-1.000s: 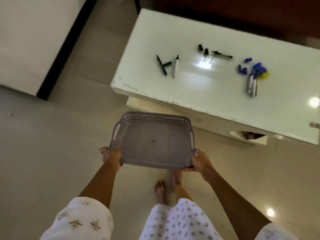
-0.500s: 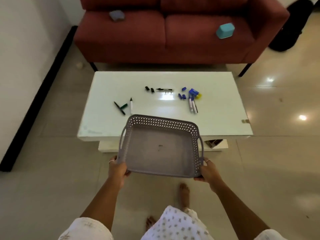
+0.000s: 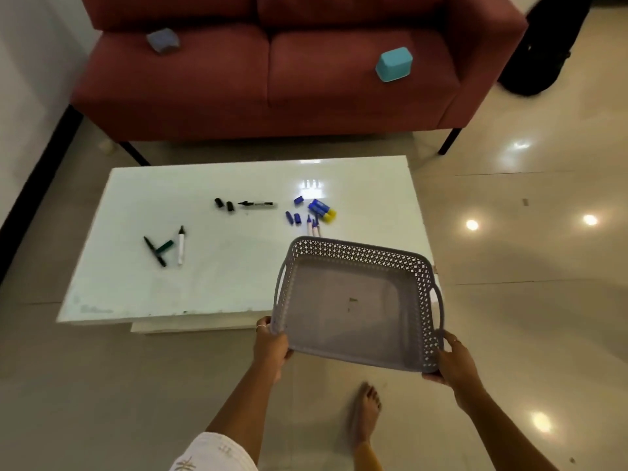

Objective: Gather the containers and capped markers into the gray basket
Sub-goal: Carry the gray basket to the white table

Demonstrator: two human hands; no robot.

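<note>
Left hand [image 3: 272, 345] and right hand [image 3: 453, 362] each grip a near corner of the empty gray basket [image 3: 356, 266], held over the bench's [image 3: 136, 287] near right corner.

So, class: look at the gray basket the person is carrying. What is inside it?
The gray basket, held by the left hand and right hand, shows only a small dark speck on its floor. No markers or containers are inside. The near wall hides little.
</note>
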